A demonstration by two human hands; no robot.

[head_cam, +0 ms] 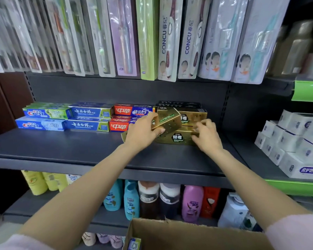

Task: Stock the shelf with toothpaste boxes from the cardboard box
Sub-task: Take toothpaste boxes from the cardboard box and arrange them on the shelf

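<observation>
A: Left hand [141, 134]?
B: Fingers curled round tilted gold toothpaste box [167, 121], just left of gold stack [186, 127] on shelf [79, 147].
A: Right hand [207, 135]?
B: Fingertips pinch stack's lower box.

Left hand [142, 131] grips gold toothpaste box [167, 121] above shelf [79, 148].

Counted on the dark grey metal shelf [79, 148]:
- 2 blue-and-green Crest toothpaste cartons [43, 120]
- 2 blue-and-white cartons with white brush lettering [88, 119]
- 2 red-and-blue cartons [123, 120]
- 3 shiny gold cartons [179, 139] – 2 stacked, 1 tilted
- black cartons [179, 104] behind – count unclear

2 bare hands [143, 132]. 1 brown cardboard box [188, 235].
</observation>
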